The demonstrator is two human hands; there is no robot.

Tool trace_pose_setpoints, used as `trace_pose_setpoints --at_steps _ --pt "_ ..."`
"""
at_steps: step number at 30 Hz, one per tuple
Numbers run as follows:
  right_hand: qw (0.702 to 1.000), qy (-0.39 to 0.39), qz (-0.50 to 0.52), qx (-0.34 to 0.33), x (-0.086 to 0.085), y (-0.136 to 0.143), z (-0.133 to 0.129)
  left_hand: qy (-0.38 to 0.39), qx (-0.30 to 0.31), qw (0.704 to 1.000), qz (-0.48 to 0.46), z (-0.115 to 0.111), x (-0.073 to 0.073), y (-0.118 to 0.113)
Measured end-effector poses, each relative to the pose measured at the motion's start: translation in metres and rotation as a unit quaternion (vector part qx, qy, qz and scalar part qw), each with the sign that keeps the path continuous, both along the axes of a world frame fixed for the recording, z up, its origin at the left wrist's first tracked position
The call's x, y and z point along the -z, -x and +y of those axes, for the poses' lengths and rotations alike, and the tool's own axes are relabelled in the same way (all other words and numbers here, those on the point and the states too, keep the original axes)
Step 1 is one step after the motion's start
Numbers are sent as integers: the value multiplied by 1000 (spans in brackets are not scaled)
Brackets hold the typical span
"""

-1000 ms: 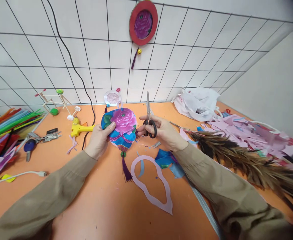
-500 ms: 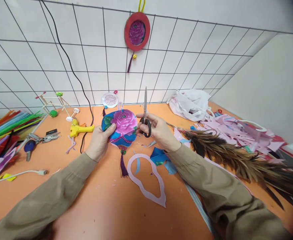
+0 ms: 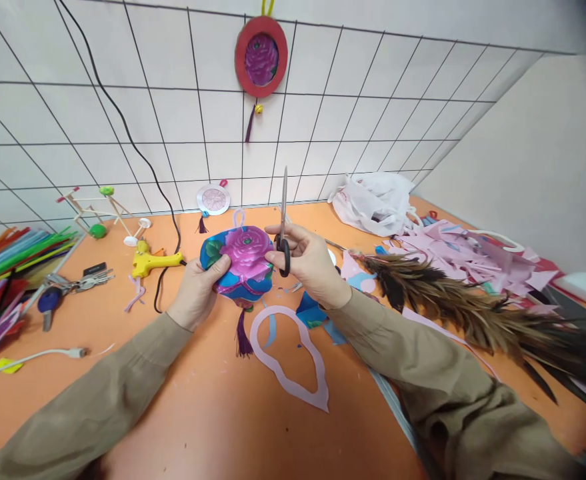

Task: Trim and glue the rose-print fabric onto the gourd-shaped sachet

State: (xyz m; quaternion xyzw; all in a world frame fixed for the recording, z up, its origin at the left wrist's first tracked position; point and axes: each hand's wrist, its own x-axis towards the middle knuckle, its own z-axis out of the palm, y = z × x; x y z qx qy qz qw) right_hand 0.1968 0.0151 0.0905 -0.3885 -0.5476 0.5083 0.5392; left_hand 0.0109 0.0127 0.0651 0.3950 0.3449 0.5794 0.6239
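Observation:
My left hand (image 3: 200,283) grips the left edge of a blue fabric pouch (image 3: 245,257) printed with a pink flower, its thumb lying on the front. From the pouch's lower tip hangs a dark purple tassel (image 3: 243,335), and a pale loop (image 3: 239,218) rises at its top. Black-handled scissors (image 3: 283,230) are in my right hand (image 3: 309,263), blades pointing up. The right thumb reaches the pouch's right edge. Below lies a pink cut-out frame (image 3: 287,380); blue fabric scraps (image 3: 310,311) sit under my right wrist.
At left are a yellow glue gun (image 3: 155,262), keys (image 3: 90,280), a white cable (image 3: 37,353) and colored pipe cleaners (image 3: 17,257). Brown feathers (image 3: 453,287), pink scraps (image 3: 463,253) and a white plastic bag (image 3: 373,203) lie at right. A red round ornament (image 3: 239,57) hangs on the tiled wall.
The pouch has tilted, its lower part turning away from view. My right hand has come closer, its thumb now at the pouch's edge. The whole view has shifted slightly.

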Motion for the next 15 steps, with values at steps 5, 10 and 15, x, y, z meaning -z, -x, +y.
trace_pose_setpoints --at_steps 5,10,15 --pt "1000 -23 -6 -17 0 -5 0 15 -8 1000 -18 2 0 1" --pt "991 -86 -34 -101 -1 -17 -3 19 -35 998 -48 10 1 9" --pt "976 -74 -49 -198 10 -17 -3 29 -68 993 -90 19 4 13"
